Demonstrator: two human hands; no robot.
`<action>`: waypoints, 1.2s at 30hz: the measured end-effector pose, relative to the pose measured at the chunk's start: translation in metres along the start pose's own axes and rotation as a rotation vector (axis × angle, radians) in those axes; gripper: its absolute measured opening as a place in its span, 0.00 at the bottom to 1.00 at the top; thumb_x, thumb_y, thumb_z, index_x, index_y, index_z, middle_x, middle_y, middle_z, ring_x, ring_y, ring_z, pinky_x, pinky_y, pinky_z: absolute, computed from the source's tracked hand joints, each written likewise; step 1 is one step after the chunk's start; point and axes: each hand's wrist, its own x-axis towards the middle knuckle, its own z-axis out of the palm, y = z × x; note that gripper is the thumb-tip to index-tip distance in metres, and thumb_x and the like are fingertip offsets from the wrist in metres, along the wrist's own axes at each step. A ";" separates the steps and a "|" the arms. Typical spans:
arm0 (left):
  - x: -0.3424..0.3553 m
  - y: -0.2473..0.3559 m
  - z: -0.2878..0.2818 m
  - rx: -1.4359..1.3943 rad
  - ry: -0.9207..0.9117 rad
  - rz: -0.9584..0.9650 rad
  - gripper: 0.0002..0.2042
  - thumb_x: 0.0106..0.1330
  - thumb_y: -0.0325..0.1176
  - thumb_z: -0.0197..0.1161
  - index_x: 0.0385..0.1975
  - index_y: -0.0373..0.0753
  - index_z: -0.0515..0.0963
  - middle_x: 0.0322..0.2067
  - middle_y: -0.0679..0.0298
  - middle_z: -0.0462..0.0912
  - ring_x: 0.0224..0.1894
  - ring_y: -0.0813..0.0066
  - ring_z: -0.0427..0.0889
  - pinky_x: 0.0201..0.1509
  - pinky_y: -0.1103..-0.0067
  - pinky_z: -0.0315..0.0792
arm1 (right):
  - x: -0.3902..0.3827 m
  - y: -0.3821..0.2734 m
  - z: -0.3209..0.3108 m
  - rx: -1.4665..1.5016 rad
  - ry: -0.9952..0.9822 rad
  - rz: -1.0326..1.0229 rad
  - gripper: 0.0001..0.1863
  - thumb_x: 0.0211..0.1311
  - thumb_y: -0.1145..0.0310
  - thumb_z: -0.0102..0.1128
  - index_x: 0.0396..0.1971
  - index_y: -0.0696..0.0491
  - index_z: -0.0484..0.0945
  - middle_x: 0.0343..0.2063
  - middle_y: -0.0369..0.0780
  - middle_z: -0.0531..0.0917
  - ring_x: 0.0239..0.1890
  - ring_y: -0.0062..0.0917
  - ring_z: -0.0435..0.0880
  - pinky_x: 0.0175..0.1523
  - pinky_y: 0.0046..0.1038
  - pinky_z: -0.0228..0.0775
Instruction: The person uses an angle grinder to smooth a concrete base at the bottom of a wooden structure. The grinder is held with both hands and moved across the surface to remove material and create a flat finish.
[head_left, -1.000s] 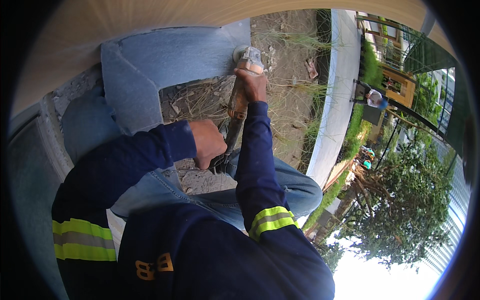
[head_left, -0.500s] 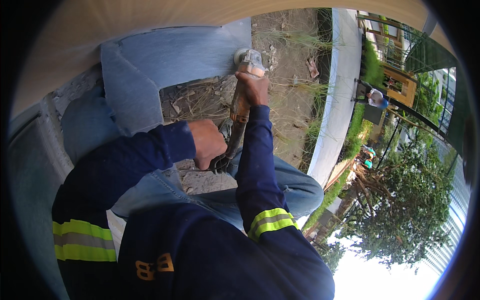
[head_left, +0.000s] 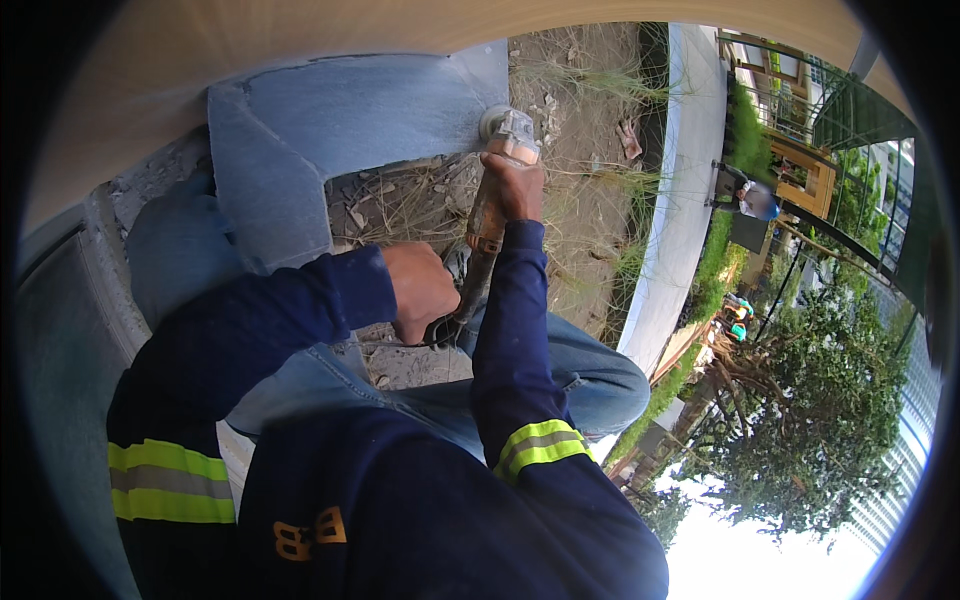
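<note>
My right hand (head_left: 517, 188) is wrapped round the front of an orange, dust-coated angle grinder (head_left: 487, 215). The pale round disc (head_left: 493, 121) at its head meets the right edge of a grey stone slab (head_left: 370, 110). Beside the grinder's rear end, my left hand (head_left: 420, 288) is closed in a fist. A dark power cord (head_left: 440, 328) comes out at this fist, which seems to hold it; the fingertips are hidden.
Slabs form an L around a patch of soil (head_left: 400, 200) with dry grass and rubble. A pale wall (head_left: 300, 40) curves along the far side. On the right runs a concrete kerb (head_left: 680, 150). Beyond it are a person in a blue helmet (head_left: 757, 200), hedges and a tree (head_left: 800, 400).
The view has shifted slightly, so everything sits a little lower and to the right. The grinder's head has moved slightly toward me along the slab's edge. Both hands keep their grip.
</note>
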 end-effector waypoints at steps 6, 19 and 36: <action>0.005 0.002 0.004 -0.004 0.004 0.037 0.12 0.36 0.34 0.70 0.21 0.36 0.85 0.23 0.51 0.86 0.31 0.47 0.87 0.35 0.59 0.79 | 0.013 -0.010 0.001 -0.065 0.039 -0.024 0.21 0.50 0.61 0.78 0.39 0.61 0.87 0.34 0.40 0.88 0.33 0.24 0.85 0.40 0.29 0.77; -0.002 0.001 0.002 0.003 -0.040 -0.028 0.10 0.37 0.33 0.69 0.19 0.35 0.84 0.22 0.50 0.85 0.31 0.48 0.87 0.35 0.60 0.79 | -0.025 0.004 0.004 0.076 0.035 0.037 0.22 0.49 0.63 0.78 0.41 0.61 0.85 0.34 0.39 0.88 0.32 0.23 0.85 0.40 0.29 0.77; 0.075 -0.033 0.093 -1.653 0.396 -0.646 0.35 0.62 0.44 0.75 0.63 0.31 0.68 0.55 0.53 0.80 0.60 0.62 0.79 0.59 0.57 0.74 | -0.042 0.016 0.010 0.106 0.098 0.121 0.21 0.50 0.63 0.80 0.40 0.60 0.86 0.33 0.39 0.88 0.32 0.22 0.85 0.40 0.28 0.77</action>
